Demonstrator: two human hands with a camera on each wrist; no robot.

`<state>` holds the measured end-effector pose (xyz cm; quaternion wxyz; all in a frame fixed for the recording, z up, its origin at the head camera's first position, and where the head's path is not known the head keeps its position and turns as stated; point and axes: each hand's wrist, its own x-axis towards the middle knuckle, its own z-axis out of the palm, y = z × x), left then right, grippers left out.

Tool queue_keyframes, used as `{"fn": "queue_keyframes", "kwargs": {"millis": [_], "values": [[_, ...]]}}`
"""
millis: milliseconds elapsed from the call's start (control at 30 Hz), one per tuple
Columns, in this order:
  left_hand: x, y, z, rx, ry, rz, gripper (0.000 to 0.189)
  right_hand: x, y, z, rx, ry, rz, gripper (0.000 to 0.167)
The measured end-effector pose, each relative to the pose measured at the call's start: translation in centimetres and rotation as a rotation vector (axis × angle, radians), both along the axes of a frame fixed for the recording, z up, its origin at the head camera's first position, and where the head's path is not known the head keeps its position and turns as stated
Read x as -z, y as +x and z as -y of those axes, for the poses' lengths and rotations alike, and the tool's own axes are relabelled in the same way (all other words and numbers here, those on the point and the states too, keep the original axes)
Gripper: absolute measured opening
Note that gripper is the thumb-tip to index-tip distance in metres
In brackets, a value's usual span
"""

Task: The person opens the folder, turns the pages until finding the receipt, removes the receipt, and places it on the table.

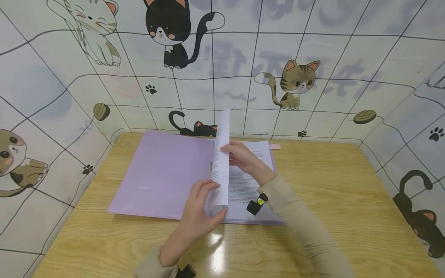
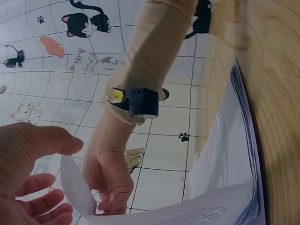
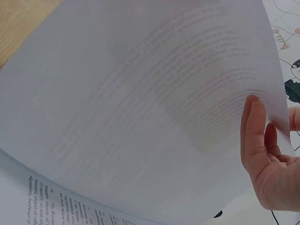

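Note:
A lilac folder point(image 1: 163, 173) lies spread out on the wooden table, with printed pages point(image 1: 240, 189) on its right side. One printed sheet point(image 1: 222, 173) stands raised and curved near the fold. My right hand point(image 1: 245, 156) pinches this sheet by its upper free edge; in the right wrist view the fingers point(image 3: 254, 131) lie on one face and the thumb shows past the edge. Lower down is my left hand point(image 1: 201, 212), fingertips at the sheet's left face and thumb by its bottom corner. In the left wrist view, that thumb point(image 2: 56, 140) is apart from the fingers.
A pink tab point(image 1: 275, 146) sticks out from the pages' upper right. The wooden table point(image 1: 330, 200) extends on both sides of the folder. Behind it rises a gridded backdrop point(image 1: 236, 92) with cartoon cats. Small black cameras point(image 1: 255, 206) sit on the wrists.

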<state>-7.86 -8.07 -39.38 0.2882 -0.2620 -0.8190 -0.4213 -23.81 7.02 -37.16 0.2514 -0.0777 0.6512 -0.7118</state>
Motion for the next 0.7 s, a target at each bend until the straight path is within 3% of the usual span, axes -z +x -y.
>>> {"fn": "queue_keyframes", "kwargs": {"millis": [300, 433, 600, 700], "values": [[0.2, -0.4, 0.0, -0.137, -0.073, -0.089, 0.065, 0.4, 0.2, 0.5, -0.020, -0.018, 0.010, 0.045], [0.0, -0.7, 0.6, -0.194, -0.090, -0.118, 0.063, 0.4, 0.3, 0.7, -0.070, -0.036, 0.019, 0.043], [0.0, -1.1, 1.8, -0.224, -0.085, -0.123, 0.050, 0.5, 0.3, 0.8, -0.177, -0.049, 0.022, 0.041], [0.2, -1.5, 2.8, -0.226, -0.051, -0.132, 0.044, 0.6, 0.3, 0.8, -0.193, -0.053, 0.009, 0.037]]}}
